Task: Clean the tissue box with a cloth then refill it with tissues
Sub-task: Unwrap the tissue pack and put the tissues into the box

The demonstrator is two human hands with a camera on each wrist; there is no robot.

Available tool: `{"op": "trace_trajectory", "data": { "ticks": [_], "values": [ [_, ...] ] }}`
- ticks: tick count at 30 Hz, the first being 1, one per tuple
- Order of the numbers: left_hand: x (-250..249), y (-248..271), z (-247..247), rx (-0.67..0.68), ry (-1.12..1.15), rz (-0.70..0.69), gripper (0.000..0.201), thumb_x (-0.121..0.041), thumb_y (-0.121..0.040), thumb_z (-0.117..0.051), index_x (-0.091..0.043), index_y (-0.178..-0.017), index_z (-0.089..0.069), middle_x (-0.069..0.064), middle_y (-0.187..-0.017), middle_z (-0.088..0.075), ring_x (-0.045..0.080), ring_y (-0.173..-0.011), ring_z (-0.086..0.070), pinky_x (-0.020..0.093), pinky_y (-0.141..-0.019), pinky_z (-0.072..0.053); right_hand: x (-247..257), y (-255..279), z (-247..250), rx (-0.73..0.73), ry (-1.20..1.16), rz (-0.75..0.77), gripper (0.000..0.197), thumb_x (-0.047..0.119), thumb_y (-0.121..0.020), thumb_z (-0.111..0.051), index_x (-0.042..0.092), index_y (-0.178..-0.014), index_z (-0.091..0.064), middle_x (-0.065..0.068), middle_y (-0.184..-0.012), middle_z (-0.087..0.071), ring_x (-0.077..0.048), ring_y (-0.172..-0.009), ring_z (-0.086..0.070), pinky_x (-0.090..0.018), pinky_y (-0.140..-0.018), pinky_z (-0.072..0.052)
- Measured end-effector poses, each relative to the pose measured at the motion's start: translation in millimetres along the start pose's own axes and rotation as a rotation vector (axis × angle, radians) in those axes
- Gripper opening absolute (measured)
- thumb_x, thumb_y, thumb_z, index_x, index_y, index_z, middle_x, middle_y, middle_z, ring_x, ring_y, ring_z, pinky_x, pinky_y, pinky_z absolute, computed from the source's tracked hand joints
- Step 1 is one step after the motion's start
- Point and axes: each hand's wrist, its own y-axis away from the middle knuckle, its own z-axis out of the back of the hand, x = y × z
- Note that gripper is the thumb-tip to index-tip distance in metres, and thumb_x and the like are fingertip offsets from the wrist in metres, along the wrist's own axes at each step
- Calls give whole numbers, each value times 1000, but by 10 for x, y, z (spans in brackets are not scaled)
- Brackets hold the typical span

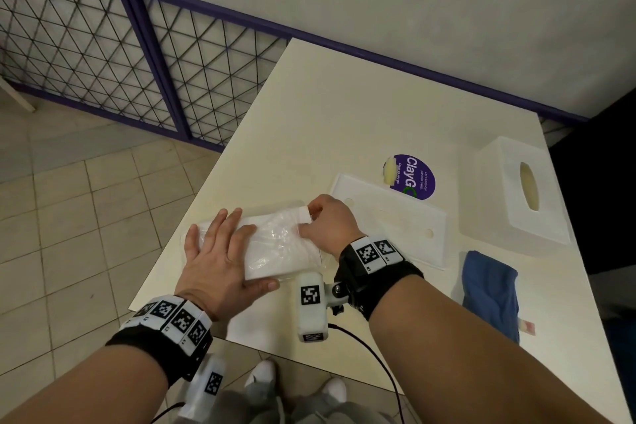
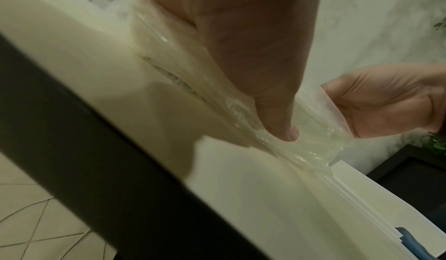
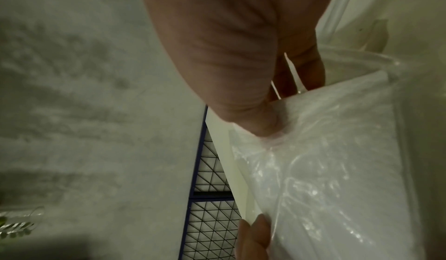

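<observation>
Your left hand (image 1: pixel 220 262) lies flat with spread fingers on the tissue pack (image 1: pixel 275 244), near the table's (image 1: pixel 344 113) front edge. Your right hand (image 1: pixel 327 220) pinches the pack's plastic wrap at its far end. Farther right stands the tissue box (image 1: pixel 523 193).

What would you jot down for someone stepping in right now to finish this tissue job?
Left hand: flat, fingers straight, pressing the tissue pack down on the table.
Right hand: pinching the pack's clear plastic wrap at its far end.
Tissue box cover: to the right, slot up, no tissues showing in the slot.
Flat white base panel: lying between the pack and the cover.
Blue cloth: put down near the right edge.
Done: box taken apart; whether it has been wiped I cannot tell.
Left: free the tissues from the wrap, load them, close the box.
</observation>
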Motion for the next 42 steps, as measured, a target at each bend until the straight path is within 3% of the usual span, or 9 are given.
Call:
{"op": "trace_trajectory", "data": {
  "ticks": [4,8,17,22,24,28,33,37,42],
  "values": [
    [-10,8,3,-4,-9,3,100,-89,-62,-42,-21,-135,-37,8,-155,-26,26,-145,-14,54,-113,1,14,20,-40,134,-120,-159,46,27,-75,-76,-4,-107,-65,-20,-103,-70,-33,-97,-69,-48,-88,-56],
    [-17,12,21,-12,-11,24,105,-91,-61,-41,-22,-140,-32,6,-157,-22,24,-146,-10,53,-114,4,41,17,-4,206,-104,-165,34,32,-80,-71,4,-98,-62,-10,-101,-68,-29,-100,-67,-41,-90,-55],
    [-30,63,50,-4,13,95,116,-93,-59,-39,-30,-150,-3,1,-160,-9,20,-148,1,53,-115,9,55,41,165,-29,-334,-151,31,25,-82,-68,7,-104,-55,-3,-100,-58,-22,-91,-57,-31,-77,-47],
    [-91,71,131,55,-20,118,114,-95,-58,-31,-33,-150,-6,3,-161,0,22,-147,10,55,-114,8,100,161,487,14,-23,40,47,28,-86,-66,8,-127,-55,-9,-128,-61,-29,-116,-58,-35,-99,-47],
    [-135,55,190,92,-16,151,119,-98,-53,-31,-34,-150,-5,4,-161,4,23,-147,13,57,-114,7,111,302,708,-72,152,143,46,30,-88,-63,8,-127,-53,-8,-130,-58,-27,-118,-55,-27,-91,-43],
    [-298,-29,395,79,29,178,127,-100,-51,-27,-30,-151,8,5,-161,7,24,-146,16,57,-113,9,-55,653,1223,-232,153,233,25,29,-88,-64,8,-98,-55,-3,-97,-62,-23,-91,-58,-29,-73,-42],
    [-859,-361,649,-40,759,54,130,-74,-55,-72,-20,-152,-4,2,-158,-11,14,-145,-13,37,-118,-15,-422,1041,1670,-317,-142,284,16,20,-85,-71,21,-99,-63,8,-93,-69,-7,-86,-65,-25,-80,-52],
    [-1211,-597,664,218,1434,47,139,-36,-43,-93,-35,-150,-3,-5,-149,-31,11,-134,-37,36,-110,-34,-696,1277,1757,-285,-462,307,31,3,-83,-71,30,-96,-63,10,-92,-70,4,-82,-66,-14,-77,-52],
    [-1361,-632,498,397,1519,-32,96,-13,-46,-85,-15,-135,-46,8,-119,-65,25,-106,-63,40,-86,-55,-1072,1368,1609,-317,-638,245,31,1,-84,-69,29,-98,-64,9,-94,-72,0,-85,-68,-16,-79,-55]
  ]
}}
